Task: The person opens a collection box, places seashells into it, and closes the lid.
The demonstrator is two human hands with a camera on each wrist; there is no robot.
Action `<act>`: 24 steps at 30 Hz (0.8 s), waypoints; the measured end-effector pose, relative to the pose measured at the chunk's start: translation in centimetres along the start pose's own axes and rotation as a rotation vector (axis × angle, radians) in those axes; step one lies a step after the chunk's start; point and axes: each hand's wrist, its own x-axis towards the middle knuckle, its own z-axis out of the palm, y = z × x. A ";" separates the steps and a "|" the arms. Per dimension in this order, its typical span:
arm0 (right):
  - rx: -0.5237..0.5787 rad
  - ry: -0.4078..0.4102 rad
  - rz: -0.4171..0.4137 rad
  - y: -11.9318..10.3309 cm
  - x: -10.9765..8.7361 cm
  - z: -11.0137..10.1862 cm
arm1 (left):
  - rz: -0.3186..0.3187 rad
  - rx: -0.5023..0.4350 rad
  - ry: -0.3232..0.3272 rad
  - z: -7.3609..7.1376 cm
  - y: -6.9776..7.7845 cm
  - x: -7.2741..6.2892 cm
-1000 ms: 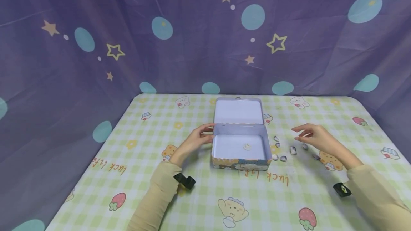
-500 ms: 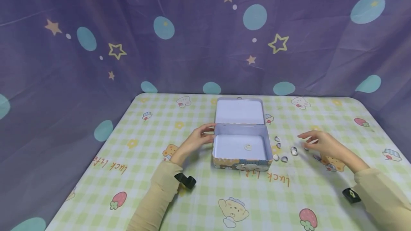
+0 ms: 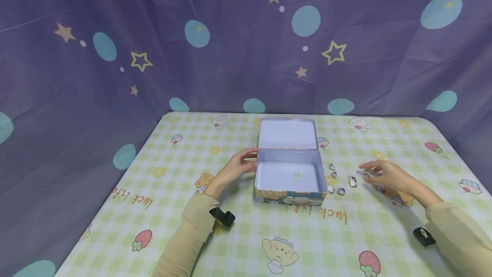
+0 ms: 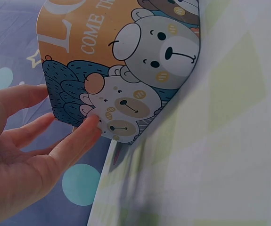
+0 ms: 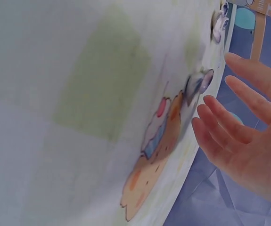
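Note:
An open hinged tin box (image 3: pixel 269 195) with a bear print stands mid-table, its lid (image 3: pixel 287 134) folded back. A small pale round thing (image 3: pixel 297 176) lies inside, its kind too small to tell. At the box's left wall my left hand (image 3: pixel 233 170) rests its fingertips, the fingers fairly straight in the left wrist view. My right hand (image 3: pixel 392 176) hovers low over the cloth, thumb and fingers apart, beside a small shell-like piece (image 3: pixel 366 177). Several similar purple-white shells, one of them (image 3: pixel 341 191) near the box corner, lie between box and right hand.
A green checked cloth (image 3: pixel 215 247) with cartoon prints covers the table. Purple curtains (image 3: pixel 238 54) hang behind and on both sides. Dark devices, one a black clip (image 3: pixel 223 217), sit on the wrists.
My right hand has shifted right and lowered toward a shell-like piece. The left hand stays at the box's left wall, and the view has turned very slightly.

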 end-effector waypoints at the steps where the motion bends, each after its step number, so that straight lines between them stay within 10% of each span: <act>1: -0.003 -0.001 0.003 0.1 0.0 0.0 | 0.002 -0.001 -0.001 0.0 0.0 0.0; 24: -0.030 -0.008 0.002 0.8 1.1 0.4 | -0.013 -0.019 -0.002 0.0 0.2 0.0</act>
